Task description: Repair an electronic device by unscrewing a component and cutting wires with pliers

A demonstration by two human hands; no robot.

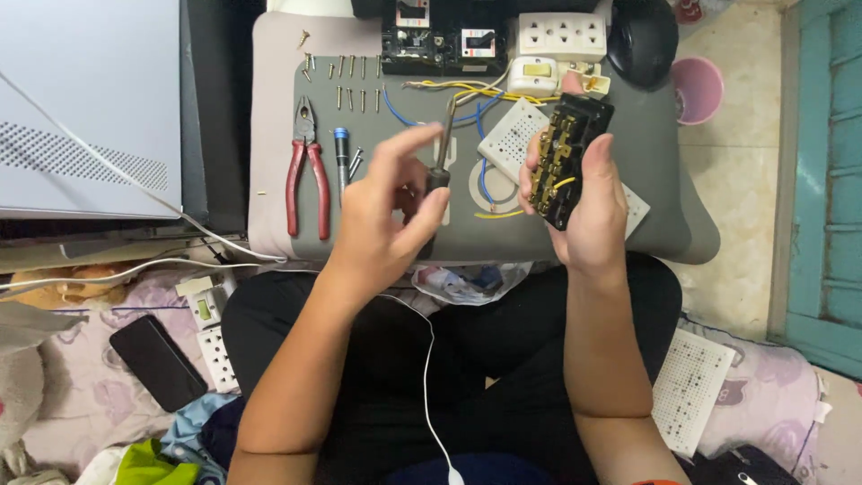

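Nearest the camera, a white cable (429, 377) is trailing across the person's dark lap. Just above it, the left hand (382, 224) is gripping a screwdriver (442, 153) by its dark handle between thumb and lower fingers, the index finger lifting loose and the shaft pointing up and away. The right hand (588, 211) is wrapping around a black socket body (567, 157), holding it tilted with its brass contacts facing the person — a yellow wire (498, 214) is running from it down to the grey tabletop (503, 238).

As far as can be judged, the work is sitting midway: the socket body is lying open with its contacts exposed, the screwdriver tip is not touching it, and a white perforated cover (512, 135) is resting loose on the tabletop behind the hands.

Further out, red-handled pliers (306, 166) and a blue-tipped tester (341, 157) are lying to the left, with rows of screws (350, 81) beyond them. At the far edge a black breaker unit (440, 40) and a white multi-outlet socket (561, 36) are waiting — both unattached.
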